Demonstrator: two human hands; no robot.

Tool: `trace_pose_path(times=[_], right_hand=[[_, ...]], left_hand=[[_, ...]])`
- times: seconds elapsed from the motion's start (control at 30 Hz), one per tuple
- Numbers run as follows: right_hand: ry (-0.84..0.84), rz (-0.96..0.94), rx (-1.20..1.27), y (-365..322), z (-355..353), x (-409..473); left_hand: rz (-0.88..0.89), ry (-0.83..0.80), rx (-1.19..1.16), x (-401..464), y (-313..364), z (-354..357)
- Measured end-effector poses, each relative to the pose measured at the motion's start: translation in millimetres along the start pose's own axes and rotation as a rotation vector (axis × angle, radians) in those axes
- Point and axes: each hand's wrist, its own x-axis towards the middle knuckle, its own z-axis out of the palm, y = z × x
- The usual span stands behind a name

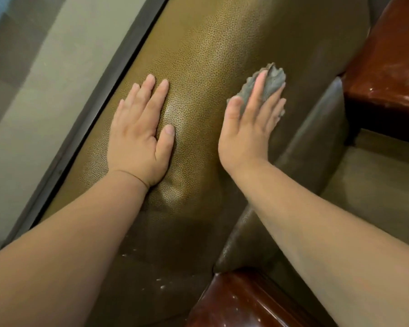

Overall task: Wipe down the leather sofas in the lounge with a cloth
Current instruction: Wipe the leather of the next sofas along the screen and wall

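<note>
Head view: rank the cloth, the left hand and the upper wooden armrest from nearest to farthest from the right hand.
1. Cloth: pressed under the right hand's fingers, on the sofa back.
2. Left hand: flat on the leather, to its left.
3. Upper wooden armrest: off to the upper right, touching neither hand.

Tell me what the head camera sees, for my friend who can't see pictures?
A person's right hand presses a grey cloth flat against an olive-brown leather sofa back, while the left hand rests flat beside it. Glossy red-brown wooden armrests flank the seat.
</note>
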Motion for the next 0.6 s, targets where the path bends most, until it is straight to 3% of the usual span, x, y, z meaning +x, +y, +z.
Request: trace_pose_path(times=[0.07,0.13,0.2,0.27,0.37,0.43,0.53,0.6], right_hand=[[-0.100,-0.120,-0.095,0.0,4.3,-41.1],[-0.304,-0.326,-0.145,9.3,0.0,-103.0],[-0.455,-0.396,-0.210,29.9,-12.5,-125.4],[-0.444,-0.274,-0.194,40.4,-21.0,-80.6],[-0.250,0.161,-0.119,50.2,-30.7,21.4],[-0.208,0.239,-0.150,67.6,-27.2,42.3],[-0.267,-0.051,-0.133,93.2,-6.6,-44.6],[-0.414,-0.208,-0.156,109.0,-0.5,-122.5]], left_hand=[[-0.030,-0.035,0.003,2.2,8.8,-4.0],[-0.090,-0.085,0.038,2.2,18.9,-15.0],[-0.146,-0.095,0.143,9.2,30.3,-27.9],[-0.130,-0.103,0.198,33.0,49.5,-33.0],[0.204,-0.203,0.344,75.8,82.8,-12.8],[0.307,-0.176,0.441,85.3,90.1,8.3],[0.341,-0.053,0.502,79.6,77.2,30.9],[0.350,-0.032,0.541,78.0,72.8,36.1]])
